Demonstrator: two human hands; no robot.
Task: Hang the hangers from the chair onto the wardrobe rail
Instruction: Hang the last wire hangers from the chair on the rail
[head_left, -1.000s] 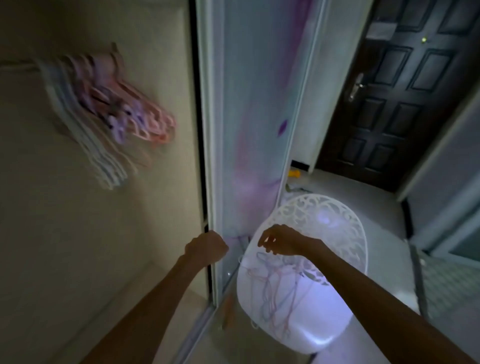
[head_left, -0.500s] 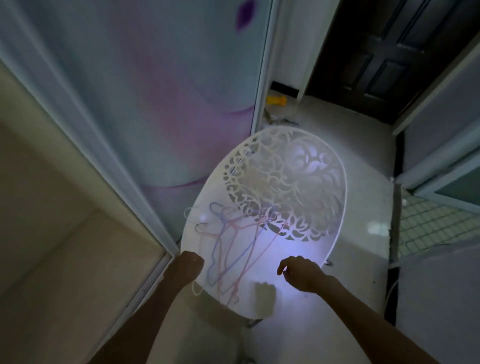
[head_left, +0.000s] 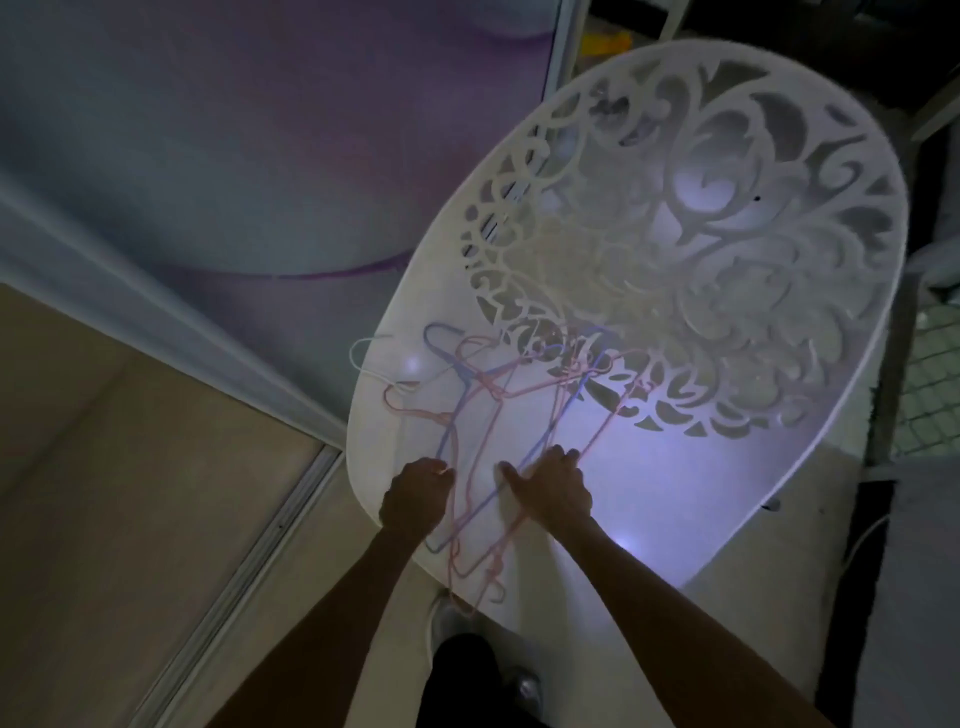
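Both hands are down on the seat of the white chair, working at a loose tangle of thin hangers in pink, blue and white. The left hand has its fingers curled at the near-left edge of the pile and appears to pinch a blue wire there, though the dim light leaves the grip itself unclear. The right hand lies flatter, just beside the left, with thumb spread and fingertips resting on the pink and blue bars that run under it; I cannot tell whether it has closed on any.

The hangers fan away from the hands toward the pierced chair back, hooks mostly on the far side, while a few lower bars pass between the wrists and stick out over the near seat edge.

They look very light and springy, thin enough to flex, and smooth-coated, so likely to slide on the glossy seat. Being interlocked, one pulled alone would probably drag its neighbours. The better hold seems to be at the necks below the hooks, gathered into one bunch so the hooks stay aligned for the rail, which is not in view.
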